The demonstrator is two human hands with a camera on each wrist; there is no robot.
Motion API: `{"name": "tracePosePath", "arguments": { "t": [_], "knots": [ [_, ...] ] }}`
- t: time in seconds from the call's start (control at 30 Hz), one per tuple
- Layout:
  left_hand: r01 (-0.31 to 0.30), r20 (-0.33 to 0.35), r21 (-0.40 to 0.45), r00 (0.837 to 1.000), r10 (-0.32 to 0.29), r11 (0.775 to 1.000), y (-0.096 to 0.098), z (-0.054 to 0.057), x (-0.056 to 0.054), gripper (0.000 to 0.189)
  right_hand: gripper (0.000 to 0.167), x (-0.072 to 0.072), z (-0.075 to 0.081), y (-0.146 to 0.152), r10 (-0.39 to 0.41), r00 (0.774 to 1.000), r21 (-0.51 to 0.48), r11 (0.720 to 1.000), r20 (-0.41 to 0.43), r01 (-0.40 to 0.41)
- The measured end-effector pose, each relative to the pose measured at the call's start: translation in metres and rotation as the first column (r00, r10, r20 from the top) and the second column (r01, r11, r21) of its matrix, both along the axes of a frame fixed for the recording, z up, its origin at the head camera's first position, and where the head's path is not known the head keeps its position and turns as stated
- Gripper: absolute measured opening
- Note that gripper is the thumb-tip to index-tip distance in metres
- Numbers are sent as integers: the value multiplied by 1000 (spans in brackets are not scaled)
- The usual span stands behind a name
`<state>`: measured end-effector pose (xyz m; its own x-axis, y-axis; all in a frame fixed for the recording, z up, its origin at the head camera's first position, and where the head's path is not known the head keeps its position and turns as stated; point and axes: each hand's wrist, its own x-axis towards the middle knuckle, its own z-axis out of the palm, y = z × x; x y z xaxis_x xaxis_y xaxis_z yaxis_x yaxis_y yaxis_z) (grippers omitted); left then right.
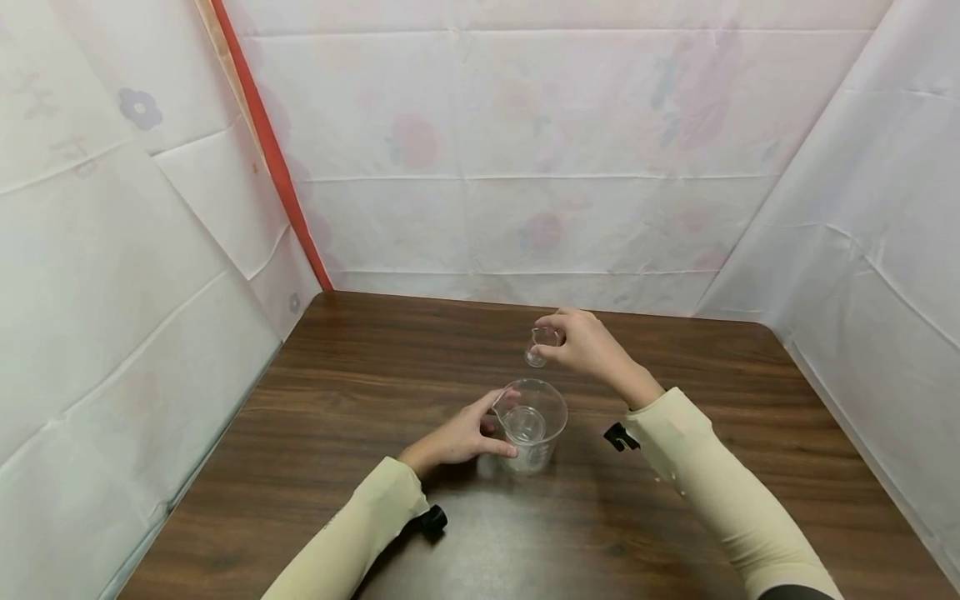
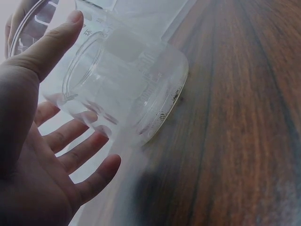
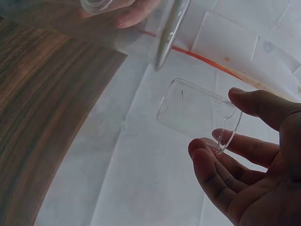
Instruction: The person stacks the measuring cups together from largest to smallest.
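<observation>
A large clear glass beaker [image 1: 555,421] stands upright on the brown table. My left hand [image 1: 461,435] grips its left side, the thumb at the front and the fingers spread around the wall. Inside it sits a smaller glass beaker, whose round rim [image 2: 85,63] shows through the wall in the left wrist view. Above and behind the large beaker's rim, my right hand [image 1: 588,343] holds a tiny clear beaker [image 3: 195,110] in the air. Thumb and fingertips pinch that one near its rim, with its base pointing down.
The wood-grain table [image 1: 315,417] spreads around both hands. White printed sheets [image 1: 480,150] hang behind it and along both sides. A red strip [image 1: 277,167] runs down the back left corner. Black clips [image 1: 621,437] hang at the sleeve cuffs.
</observation>
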<state>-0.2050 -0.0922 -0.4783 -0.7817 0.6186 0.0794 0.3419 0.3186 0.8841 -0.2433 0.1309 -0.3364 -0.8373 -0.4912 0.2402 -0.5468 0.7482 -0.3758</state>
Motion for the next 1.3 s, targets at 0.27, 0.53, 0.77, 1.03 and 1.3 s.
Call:
{"name": "tracePosePath", "arguments": {
  "t": [0.27,0.53,0.77,1.03,1.3],
  "knots": [
    [-1,-15,-3,1000,1,1000,0,-1,-1,81,36,7,5,-1,24,999,-1,1000,-22,-24],
    [3,-2,9,1000,-3,1000,1,3,2,79,36,14,7,-2,40,999,1,999,-12,-40],
    [0,5,11,1000,0,1000,0,-3,-1,80,36,18,10,-2,49,999,-9,999,-12,-50],
    [-3,-3,10,1000,4,1000,0,-4,-1,78,36,20,9,-2,71,997,-19,997,-38,-72],
    [3,0,11,1000,-3,1000,0,-3,-2,80,37,26,12,-2,82,996,-38,996,-21,-83]
  ]
}}
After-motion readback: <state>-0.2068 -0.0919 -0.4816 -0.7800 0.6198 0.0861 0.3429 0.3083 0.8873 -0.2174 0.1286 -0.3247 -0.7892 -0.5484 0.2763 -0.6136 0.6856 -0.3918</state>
